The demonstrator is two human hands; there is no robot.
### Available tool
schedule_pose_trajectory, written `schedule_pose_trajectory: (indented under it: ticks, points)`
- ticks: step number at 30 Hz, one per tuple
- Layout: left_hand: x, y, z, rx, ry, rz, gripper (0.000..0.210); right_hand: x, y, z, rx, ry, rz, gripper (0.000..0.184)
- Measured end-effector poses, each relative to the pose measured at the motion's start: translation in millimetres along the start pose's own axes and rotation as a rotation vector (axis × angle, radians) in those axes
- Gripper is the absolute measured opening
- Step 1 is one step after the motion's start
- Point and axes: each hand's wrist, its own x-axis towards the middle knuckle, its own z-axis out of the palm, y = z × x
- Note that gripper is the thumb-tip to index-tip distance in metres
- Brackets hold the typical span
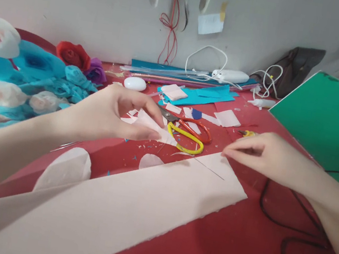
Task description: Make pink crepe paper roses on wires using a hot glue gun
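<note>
A long pale pinkish paper strip (131, 207) runs diagonally across the table from the lower left. My right hand (255, 151) pinches the strip's far right corner between thumb and fingers. My left hand (126, 113) hovers above the strip's far edge, its thumb and index finger curved and slightly apart. Just beyond those fingertips are a white paper scrap (167, 138) and scissors with one yellow and one red handle (190, 145); the hand partly hides the scrap. A thin dark line, perhaps a wire (211, 169), crosses the strip near its right end.
Blue, white and red paper flowers (73, 55) crowd the left side. Rounded paper pieces (66, 167) lie behind the strip. At the back are blue sheets (208, 94), a white oval object (135, 83) and a white corded device (230, 75). A green board (331, 118) and black cable (288, 227) are right.
</note>
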Motion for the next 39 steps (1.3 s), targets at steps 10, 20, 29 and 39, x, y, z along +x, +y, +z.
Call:
schedule_pose_trajectory:
  ticks: [10,20,29,39]
  points:
    - [-5,1,8.0,-0.032,-0.098,0.069,0.009,-5,-27,9,0.361,0.237,0.168,0.019]
    - [-14,17,41.0,-0.234,-0.198,-0.077,0.008,-3,-28,19,0.673,0.209,0.145,0.032]
    - [-24,0,72.8,-0.466,-0.215,-0.064,0.007,-3,-23,19,0.773,0.059,0.148,0.026]
    - [-24,-1,72.6,-0.424,-0.201,-0.03,0.007,1,-20,17,0.516,0.115,0.212,0.03]
